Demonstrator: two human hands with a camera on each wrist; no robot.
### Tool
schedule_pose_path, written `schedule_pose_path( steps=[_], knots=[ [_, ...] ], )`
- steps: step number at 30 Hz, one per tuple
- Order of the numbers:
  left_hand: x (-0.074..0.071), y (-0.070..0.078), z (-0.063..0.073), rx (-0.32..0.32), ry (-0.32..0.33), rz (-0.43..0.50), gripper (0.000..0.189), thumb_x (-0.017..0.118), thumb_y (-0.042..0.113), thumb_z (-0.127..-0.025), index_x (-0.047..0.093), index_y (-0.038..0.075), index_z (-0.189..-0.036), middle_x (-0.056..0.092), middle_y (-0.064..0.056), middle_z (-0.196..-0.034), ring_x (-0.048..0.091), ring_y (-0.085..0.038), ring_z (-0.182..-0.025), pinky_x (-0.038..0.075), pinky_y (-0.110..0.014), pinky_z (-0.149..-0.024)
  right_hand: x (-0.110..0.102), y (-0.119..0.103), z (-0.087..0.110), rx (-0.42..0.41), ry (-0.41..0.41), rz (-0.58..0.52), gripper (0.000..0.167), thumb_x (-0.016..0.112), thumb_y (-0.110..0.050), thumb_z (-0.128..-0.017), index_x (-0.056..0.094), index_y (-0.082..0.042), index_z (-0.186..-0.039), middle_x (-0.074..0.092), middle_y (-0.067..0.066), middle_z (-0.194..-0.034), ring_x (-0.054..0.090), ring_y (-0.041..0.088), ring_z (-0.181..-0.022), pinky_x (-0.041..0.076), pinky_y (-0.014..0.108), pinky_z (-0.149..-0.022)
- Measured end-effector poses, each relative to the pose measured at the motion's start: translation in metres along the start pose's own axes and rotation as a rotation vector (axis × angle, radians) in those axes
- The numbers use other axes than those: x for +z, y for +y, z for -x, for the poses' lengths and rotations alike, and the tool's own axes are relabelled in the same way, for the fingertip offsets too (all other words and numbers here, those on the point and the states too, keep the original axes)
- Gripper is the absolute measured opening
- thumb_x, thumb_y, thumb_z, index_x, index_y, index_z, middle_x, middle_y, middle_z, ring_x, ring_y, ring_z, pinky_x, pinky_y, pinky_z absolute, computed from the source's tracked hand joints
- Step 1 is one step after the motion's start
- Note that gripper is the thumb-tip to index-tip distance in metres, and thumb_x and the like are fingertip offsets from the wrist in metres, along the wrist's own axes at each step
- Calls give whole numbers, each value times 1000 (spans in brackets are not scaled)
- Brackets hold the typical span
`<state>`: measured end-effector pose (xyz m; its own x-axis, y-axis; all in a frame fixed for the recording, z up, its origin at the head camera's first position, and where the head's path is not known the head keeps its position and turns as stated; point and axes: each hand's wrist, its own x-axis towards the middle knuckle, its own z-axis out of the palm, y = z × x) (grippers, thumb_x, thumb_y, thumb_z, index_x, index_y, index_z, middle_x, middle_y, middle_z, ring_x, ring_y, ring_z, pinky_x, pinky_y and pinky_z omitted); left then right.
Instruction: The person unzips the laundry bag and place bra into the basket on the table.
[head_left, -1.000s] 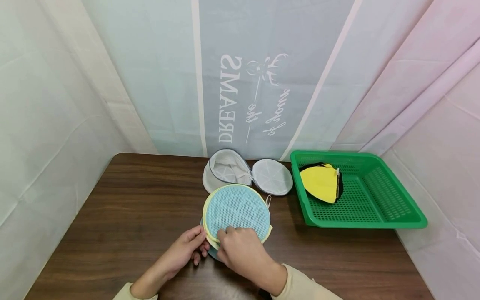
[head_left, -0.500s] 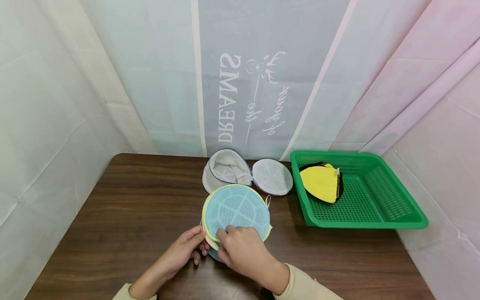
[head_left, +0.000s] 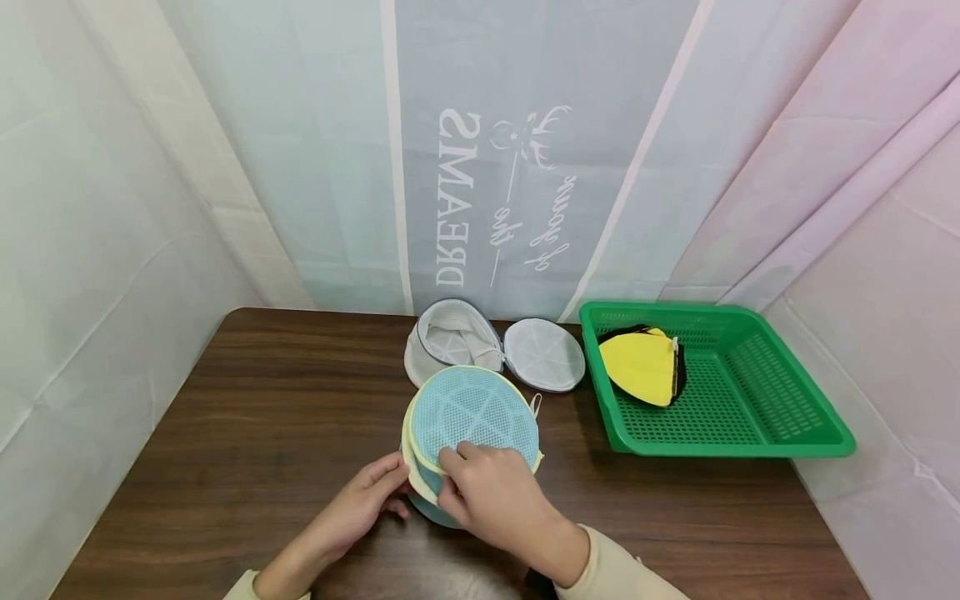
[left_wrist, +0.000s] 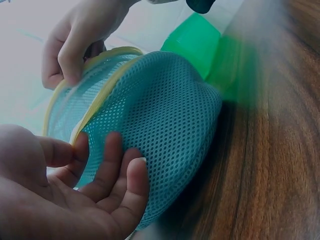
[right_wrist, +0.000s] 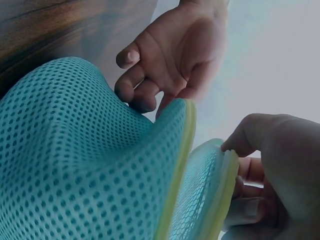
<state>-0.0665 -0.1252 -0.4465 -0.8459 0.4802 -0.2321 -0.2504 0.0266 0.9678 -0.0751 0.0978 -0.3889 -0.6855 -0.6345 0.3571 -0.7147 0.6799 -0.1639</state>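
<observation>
A blue mesh laundry bag (head_left: pixel 480 408) with yellow zip edging stands at the middle front of the table. Its round lid is partly lifted, leaving a gap along the near left side. My left hand (head_left: pixel 365 506) pinches the yellow rim of the bag's body between thumb and forefinger, the other fingers lying along the mesh wall (left_wrist: pixel 170 115). On the lid's near edge, my right hand (head_left: pixel 498 504) pinches the yellow trim (right_wrist: pixel 229 185), thumb on top and fingers curled beneath. The bag's inside is mostly hidden.
Behind the bag lies a white mesh bag (head_left: pixel 431 358), unzipped, its round lid (head_left: pixel 545 354) spread to the right. A green plastic basket (head_left: pixel 731 447) stands at the right, holding a yellow and black folded bag (head_left: pixel 639 367). Fabric curtains (head_left: pixel 322 167) enclose the brown table (head_left: pixel 262 433).
My right hand has moved slightly up and right with the lid's edge, and the gap between lid and body has widened. The left hand keeps its pinch on the rim.
</observation>
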Motion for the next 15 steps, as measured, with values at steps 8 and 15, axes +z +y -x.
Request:
schedule_pose_path(
  steps=[8, 15],
  knots=[
    [-2, 0, 3, 28, -12, 23, 40, 40, 25, -112, 53, -11, -127, 63, -9, -111, 61, -20, -102, 58, -36, -85, -7, 3, -1, -3, 125, -40, 24, 69, -11, -78, 48, -20, -72, 30, -11, -62, 28, 0, -52, 19, 13, -44],
    [-3, 2, 6, 25, -14, 25, 40, 40, 25, -112, 53, -10, -127, 61, -11, -115, 61, -16, -104, 58, -37, -87, -18, 10, -1, 26, 169, -89, 21, 69, -11, -82, 51, -20, -74, 35, -12, -63, 32, 0, -53, 24, 13, -46]
  ],
)
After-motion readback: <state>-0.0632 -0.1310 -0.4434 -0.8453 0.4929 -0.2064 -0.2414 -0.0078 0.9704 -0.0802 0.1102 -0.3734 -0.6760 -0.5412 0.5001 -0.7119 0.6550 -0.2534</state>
